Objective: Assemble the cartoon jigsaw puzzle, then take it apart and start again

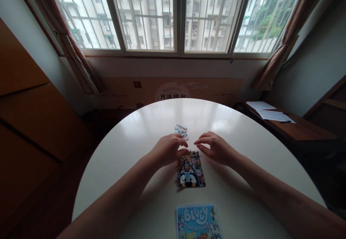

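Note:
A partly assembled jigsaw puzzle [190, 170] lies on the white table, with a blue dog face along its near edge and many small colourful figures above it. My left hand [168, 150] hovers at its upper left corner, thumb and forefinger apart, the thumb over the top edge. To the right, my right hand [216, 149] is held just above the tabletop with its fingers slightly apart, pointing at the puzzle's top edge. No piece shows in either hand. Beyond the left hand is a small heap of loose puzzle pieces [181, 130], partly hidden by the fingers.
A blue Bluey picture box or booklet [198, 222] lies nearest me. The round white table [116, 149] has a curved far edge. At right stands a wooden side table [310, 129] with paper sheets [275, 115] and a pen. Barred windows and a printed board are behind.

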The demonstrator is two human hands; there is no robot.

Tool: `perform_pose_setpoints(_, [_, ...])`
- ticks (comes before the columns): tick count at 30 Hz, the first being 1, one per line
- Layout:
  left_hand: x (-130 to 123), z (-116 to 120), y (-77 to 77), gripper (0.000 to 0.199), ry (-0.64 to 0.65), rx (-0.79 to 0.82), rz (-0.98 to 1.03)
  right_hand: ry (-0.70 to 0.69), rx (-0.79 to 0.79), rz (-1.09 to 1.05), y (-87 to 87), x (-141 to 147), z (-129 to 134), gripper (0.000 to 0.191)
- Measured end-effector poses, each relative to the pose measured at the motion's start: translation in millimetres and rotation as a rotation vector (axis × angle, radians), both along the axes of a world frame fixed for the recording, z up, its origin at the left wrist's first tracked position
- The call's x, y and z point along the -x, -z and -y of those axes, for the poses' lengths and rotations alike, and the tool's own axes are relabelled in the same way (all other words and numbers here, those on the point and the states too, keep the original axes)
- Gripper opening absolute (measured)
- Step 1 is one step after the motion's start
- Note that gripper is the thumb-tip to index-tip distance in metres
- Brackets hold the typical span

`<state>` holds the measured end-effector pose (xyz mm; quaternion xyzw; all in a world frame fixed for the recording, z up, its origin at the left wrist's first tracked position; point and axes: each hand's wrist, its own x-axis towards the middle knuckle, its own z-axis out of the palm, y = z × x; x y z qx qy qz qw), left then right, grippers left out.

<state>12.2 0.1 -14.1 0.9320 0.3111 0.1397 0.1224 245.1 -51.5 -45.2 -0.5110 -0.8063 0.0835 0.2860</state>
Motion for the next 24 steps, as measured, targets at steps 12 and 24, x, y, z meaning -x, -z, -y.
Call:
perform_pose_setpoints(12, [-5.0, -6.3, 14.9, 0.01, 0.044, 0.166, 0.038, -0.035, 0.123, -0.061, 6.3, 19.9, 0.8, 0.011])
perform_pose_setpoints(24, [-4.7, -10.1, 17.9, 0.007, 0.057, 0.185, 0.063, 0.083, 0.218, -0.172, -1.5, 32.2, 11.7, 0.013])
